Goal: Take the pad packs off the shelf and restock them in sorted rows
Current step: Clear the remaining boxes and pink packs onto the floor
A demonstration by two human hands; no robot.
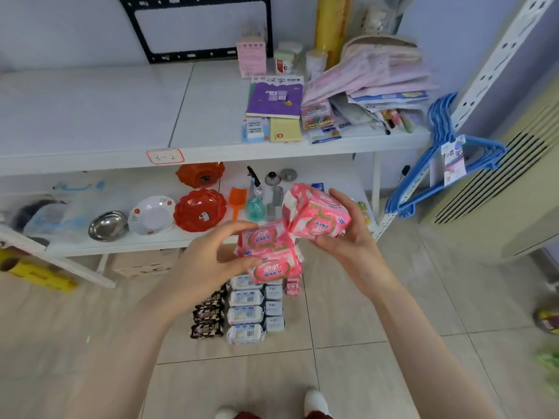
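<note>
White shelf, upper board bare on the left, tagged with a handwritten label on its front edge. At its right end, crowded: purple book, yellow pad, clip box, heap of pink folded packets, yellow roll upright behind. Blue hangers hooked on the right upright.

Lower board: steel bowl, white dish, two red bowls, orange scoop, spray bottle, all just behind the hands and partly covered by them.

Pink packs held in front of the lower board, above the floor. Left hand clamped on two pink packs, stacked one on the other, thumb on top, fingers on the side. Right hand gripping a third pink pack, tilted, touching the upper left-hand pack at its corner. Glossy wrappers, pink with white oval labels and crimped ends; print too small to read.

On the tiled floor below: a row of dark packs, a row of white packs, a narrower pale row beside it, and a pink pack mostly hidden under the held ones.

Left edge blurred: cardboard tube, clear bags. Right edge cut off, colours only.
</note>
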